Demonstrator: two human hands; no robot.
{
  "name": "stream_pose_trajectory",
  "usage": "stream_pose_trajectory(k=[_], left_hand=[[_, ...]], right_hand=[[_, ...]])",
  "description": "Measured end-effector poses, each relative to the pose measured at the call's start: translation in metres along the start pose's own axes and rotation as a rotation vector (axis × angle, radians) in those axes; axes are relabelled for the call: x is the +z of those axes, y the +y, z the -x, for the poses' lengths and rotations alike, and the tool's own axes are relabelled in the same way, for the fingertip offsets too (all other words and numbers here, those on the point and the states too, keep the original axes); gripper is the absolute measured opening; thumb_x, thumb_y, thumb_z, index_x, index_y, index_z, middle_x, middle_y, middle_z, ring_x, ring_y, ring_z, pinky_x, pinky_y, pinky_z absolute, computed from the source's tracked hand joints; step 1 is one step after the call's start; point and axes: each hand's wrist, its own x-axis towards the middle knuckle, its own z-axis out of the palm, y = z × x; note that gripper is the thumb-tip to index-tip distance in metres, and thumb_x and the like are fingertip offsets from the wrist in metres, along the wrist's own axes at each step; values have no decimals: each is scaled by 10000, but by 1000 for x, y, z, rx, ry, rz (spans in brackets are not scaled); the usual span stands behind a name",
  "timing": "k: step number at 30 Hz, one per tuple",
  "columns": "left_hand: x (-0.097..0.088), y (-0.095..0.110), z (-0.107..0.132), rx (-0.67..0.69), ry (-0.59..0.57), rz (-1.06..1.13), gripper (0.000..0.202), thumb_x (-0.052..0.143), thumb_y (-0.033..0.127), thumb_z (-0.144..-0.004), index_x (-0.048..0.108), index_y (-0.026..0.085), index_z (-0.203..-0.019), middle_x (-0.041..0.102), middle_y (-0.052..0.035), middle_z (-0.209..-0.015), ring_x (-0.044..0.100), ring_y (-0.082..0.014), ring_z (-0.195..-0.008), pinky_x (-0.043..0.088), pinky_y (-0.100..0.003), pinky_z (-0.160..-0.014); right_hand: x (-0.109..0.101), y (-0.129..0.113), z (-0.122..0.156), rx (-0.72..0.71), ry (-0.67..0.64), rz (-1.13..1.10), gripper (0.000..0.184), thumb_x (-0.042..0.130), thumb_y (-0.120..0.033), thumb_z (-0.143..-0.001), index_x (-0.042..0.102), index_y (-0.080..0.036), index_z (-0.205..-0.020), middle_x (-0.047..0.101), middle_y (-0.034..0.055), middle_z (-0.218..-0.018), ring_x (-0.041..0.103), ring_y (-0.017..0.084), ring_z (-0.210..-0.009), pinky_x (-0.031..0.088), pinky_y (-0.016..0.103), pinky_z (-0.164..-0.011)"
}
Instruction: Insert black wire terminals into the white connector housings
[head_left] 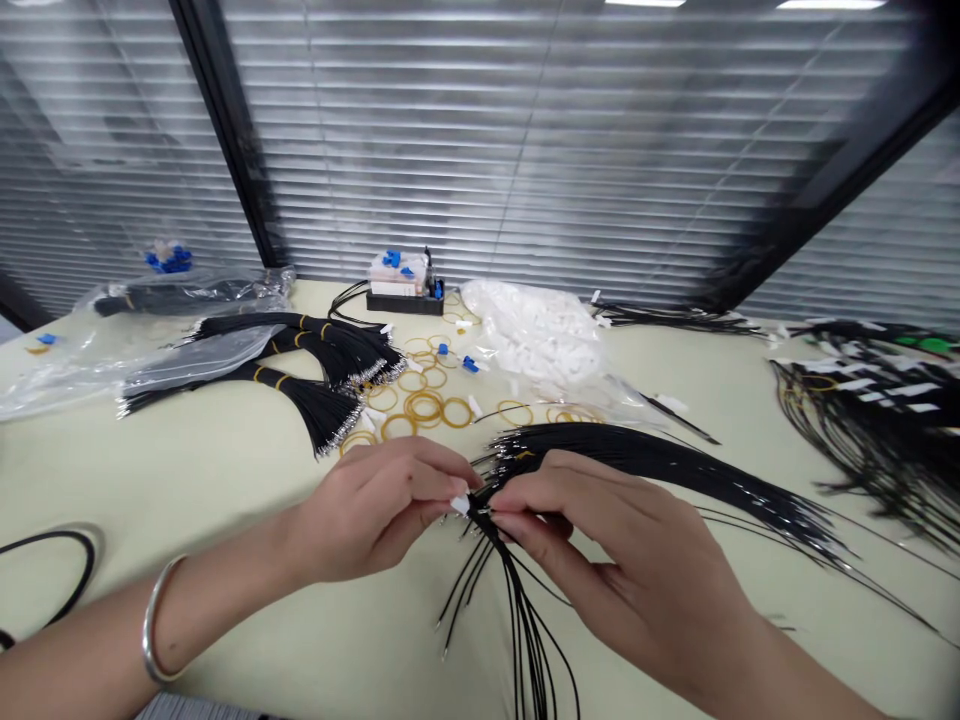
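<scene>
My left hand (382, 510) and my right hand (600, 545) meet at the middle of the pale table (225, 470). The left fingers pinch a small white connector (460, 504). The right fingers pinch thin black wires (510, 600) right at that connector; the wires hang down toward me. A long loose bundle of black wires (675, 465) lies behind my right hand and fans out to the right. A silver bangle (154, 620) sits on my left wrist.
Banded black wire bundles (315, 365) lie at the back left beside clear plastic bags (135, 350). Several yellow rubber bands (424, 405), a bag of white parts (540, 330), a small black tray (405, 290) and tagged wires (877, 400) at right. Blinds behind.
</scene>
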Motion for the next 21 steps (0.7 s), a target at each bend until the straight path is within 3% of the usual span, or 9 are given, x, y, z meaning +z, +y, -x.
stream_pose_trajectory(k=[9,13,21], left_hand=[[-1,0,-1,41,-8,-94,177,505,76,-846,446,199,-958,658,-87,-957,633,-132,-861,518,-239,-722],[0,-1,-2,96,49,-99,114,494,97,-859,472,176,-939,668,-99,-915,645,-136,-824,531,-234,-690],[2,0,-3,133,91,-70,117,543,76,-826,494,140,-910,674,-127,-898,655,-147,-796,551,-247,-666]], right_hand=[[-1,-6,2,-28,29,40,65,477,-135,-860,524,-180,-853,576,-15,-679,482,66,-599,396,194,-558],[1,-6,0,-14,49,42,69,483,-129,-858,529,-175,-834,563,-21,-668,480,55,-599,399,181,-562],[1,-16,-6,122,75,-175,102,499,-90,-825,561,-161,-787,575,-10,-735,536,32,-676,440,129,-587]])
